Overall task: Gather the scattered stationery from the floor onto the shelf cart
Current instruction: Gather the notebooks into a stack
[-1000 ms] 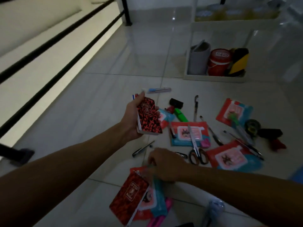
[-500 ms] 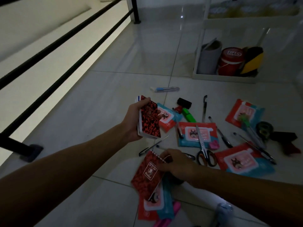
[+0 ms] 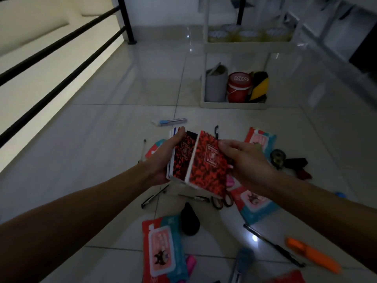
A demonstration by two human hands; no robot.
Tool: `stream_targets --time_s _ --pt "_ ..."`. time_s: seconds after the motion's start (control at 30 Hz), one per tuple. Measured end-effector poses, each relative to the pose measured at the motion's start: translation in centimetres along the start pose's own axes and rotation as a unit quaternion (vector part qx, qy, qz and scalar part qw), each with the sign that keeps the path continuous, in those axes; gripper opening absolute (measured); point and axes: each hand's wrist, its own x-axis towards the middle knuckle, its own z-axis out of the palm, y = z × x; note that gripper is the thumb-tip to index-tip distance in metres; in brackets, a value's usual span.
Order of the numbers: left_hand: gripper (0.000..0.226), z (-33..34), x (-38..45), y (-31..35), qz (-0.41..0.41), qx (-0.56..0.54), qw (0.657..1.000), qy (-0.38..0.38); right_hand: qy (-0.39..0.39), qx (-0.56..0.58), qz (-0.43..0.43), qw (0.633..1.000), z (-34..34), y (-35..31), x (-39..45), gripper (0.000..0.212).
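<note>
Above the littered floor (image 3: 102, 160), the left hand (image 3: 163, 158) grips a stack of red notebooks (image 3: 181, 158); the right hand (image 3: 244, 162) pinches another notebook (image 3: 206, 166) against it, near the shelf cart (image 3: 234, 105).

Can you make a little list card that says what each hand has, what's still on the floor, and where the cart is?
Left hand: left hand holds a stack of red-and-black patterned notebooks
Right hand: right hand brings one more red-and-black patterned notebook against that stack
On the floor: orange-handled scissors, orange marker, black pen, red-and-teal flat packets
Cart: white shelf cart stands farther off on the tiled floor
In the cart's bottom tray: red round tub, grey pouch
</note>
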Motion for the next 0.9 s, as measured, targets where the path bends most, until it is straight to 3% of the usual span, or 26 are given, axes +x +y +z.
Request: stream_targets --time_s 0.13,0.23,0.4,0.5,0.6,0.67,0.77,0.9 --pt "0.085 2.9 0.1 -0.2 0.006 -0.041 0.998 -0.051 0.063 -0.144 -0.137 0.978 1.2 -1.2 0.8 0.014" --pt "0.089 4.4 0.0 0.2 0.022 -0.072 0.995 -0.068 0.113 -0.226 -0.189 0.949 1.6 -1.6 1.3 0.019" --pt "0.033 5.7 -1.4 1.2 0.054 -0.051 0.995 -0.067 0.124 -0.270 -0.249 0.922 1.8 -1.9 1.4 0.022" --pt "0.029 6.4 -1.9 1.0 0.049 -0.058 0.994 -0.075 0.153 -0.311 -0.262 0.901 1.6 -1.6 1.6 0.022" --pt "0.030 7.1 -1.8 0.6 0.052 -0.076 0.993 -0.067 0.200 -0.335 -0.199 0.899 1.3 -0.9 1.9 0.032" --pt "0.029 7.9 -1.8 0.4 0.058 -0.065 0.994 -0.059 0.185 -0.265 -0.127 0.938 0.8 -0.7 1.7 0.048" --pt "0.035 9.5 -1.3 0.6 0.071 -0.071 0.994 -0.036 0.138 -0.057 -0.038 0.988 -0.1 -0.8 0.4 0.050" --pt "0.065 11.5 0.7 0.9 0.099 -0.114 0.989 0.007 0.183 0.165 0.075 0.966 -2.0 0.2 -0.9 0.052"
